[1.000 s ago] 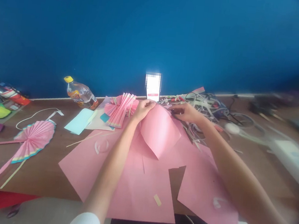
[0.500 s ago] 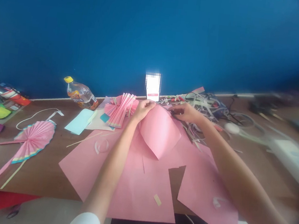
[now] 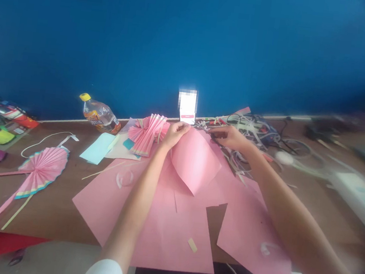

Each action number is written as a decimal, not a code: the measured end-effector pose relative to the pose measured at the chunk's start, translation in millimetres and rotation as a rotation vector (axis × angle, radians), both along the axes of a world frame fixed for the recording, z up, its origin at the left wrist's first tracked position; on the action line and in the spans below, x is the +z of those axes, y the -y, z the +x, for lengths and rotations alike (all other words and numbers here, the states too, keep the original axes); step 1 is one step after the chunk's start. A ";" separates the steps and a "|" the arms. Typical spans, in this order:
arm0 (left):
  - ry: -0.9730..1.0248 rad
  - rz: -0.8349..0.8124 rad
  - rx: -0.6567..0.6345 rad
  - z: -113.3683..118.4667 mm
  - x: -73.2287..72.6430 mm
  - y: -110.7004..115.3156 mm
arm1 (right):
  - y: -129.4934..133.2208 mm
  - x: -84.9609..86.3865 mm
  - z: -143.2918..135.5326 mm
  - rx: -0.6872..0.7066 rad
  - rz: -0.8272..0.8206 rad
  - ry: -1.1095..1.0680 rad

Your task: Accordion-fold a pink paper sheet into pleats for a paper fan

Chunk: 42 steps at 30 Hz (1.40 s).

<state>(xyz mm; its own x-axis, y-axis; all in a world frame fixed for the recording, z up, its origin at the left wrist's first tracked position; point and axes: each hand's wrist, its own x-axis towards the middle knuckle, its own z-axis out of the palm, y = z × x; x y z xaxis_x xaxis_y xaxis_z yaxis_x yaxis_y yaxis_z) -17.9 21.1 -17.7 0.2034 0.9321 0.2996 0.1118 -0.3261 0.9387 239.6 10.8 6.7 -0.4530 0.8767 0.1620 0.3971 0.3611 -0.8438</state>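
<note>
My left hand point(image 3: 175, 135) pinches the top edge of a curled pink paper sheet point(image 3: 196, 162), whose lower corner hangs toward me. At the sheet's upper right, the fingers of my right hand point(image 3: 227, 137) are closed around what look like dark scissors point(image 3: 212, 133), mostly hidden by the fingers. Beneath the curled piece, a large pink sheet point(image 3: 170, 241) lies flat, with another pink piece point(image 3: 250, 232) to its right. Behind my left wrist rests a pleated pink paper fan point(image 3: 150, 134).
A phone point(image 3: 187, 107) leans against the blue wall. A plastic bottle point(image 3: 101, 116) lies tilted at the back left, near pale blue paper point(image 3: 98, 148). Another pleated fan point(image 3: 45, 167) lies left. Tangled paper strips point(image 3: 252, 127) and a white power strip point(image 3: 360, 197) are on the right.
The right hand and its fingers have shifted very slightly beside the paper's upper edge. The left hand keeps its pinch; the whole view has drifted a little.
</note>
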 end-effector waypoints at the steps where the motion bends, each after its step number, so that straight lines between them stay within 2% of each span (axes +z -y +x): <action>1: 0.004 0.001 0.002 0.0 0.2 0.2 | 0.4 0.4 -0.3 -0.014 -0.004 -0.009; 6: 0.009 -0.029 -0.016 -0.4 4.2 4.1 | -0.5 -1.0 0.1 -0.064 -0.026 -0.020; 11: 0.050 -0.081 -0.068 -0.7 17.5 9.7 | -6.1 -8.9 2.8 -0.096 -0.004 -0.016; 15: 0.194 -0.008 -0.080 -3.2 31.6 12.6 | -9.9 -13.2 4.3 -0.139 0.029 0.044; 18: 0.305 0.065 0.003 -8.1 35.7 12.5 | -12.3 -14.7 6.1 -0.170 0.085 0.086; 21: 0.352 0.003 0.033 -13.8 27.8 10.0 | -16.5 -18.1 9.3 -0.182 0.118 0.102; 24: 0.348 -0.120 -0.032 -16.9 8.9 6.1 | -21.5 -23.4 12.5 -0.237 0.146 0.080; 27: 0.236 -0.206 -0.104 -15.2 -12.0 2.2 | -23.3 -25.1 13.5 -0.277 0.207 0.065; 30: 0.103 -0.189 -0.115 -10.6 -24.8 -0.9 | -20.2 -20.0 11.4 -0.281 0.327 0.134; 33: 0.092 -0.141 -0.027 -6.8 -27.1 -2.5 | -15.1 -13.8 6.6 -0.256 0.423 0.256; 37: 0.150 -0.135 0.089 -5.3 -22.4 -2.3 | -9.3 -12.2 -0.7 -0.241 0.509 0.457; 42: 0.079 -0.064 0.115 -1.7 -18.4 0.0 | -4.3 -14.5 -7.6 -0.145 0.601 0.590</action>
<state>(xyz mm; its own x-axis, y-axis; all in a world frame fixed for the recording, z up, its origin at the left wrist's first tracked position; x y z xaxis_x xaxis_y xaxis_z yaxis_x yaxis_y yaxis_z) -19.7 21.1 -36.1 0.0722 0.9656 0.2500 0.0704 -0.2550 0.9644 232.0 15.1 -7.8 -0.4998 0.7730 0.3908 0.7880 0.5930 -0.1652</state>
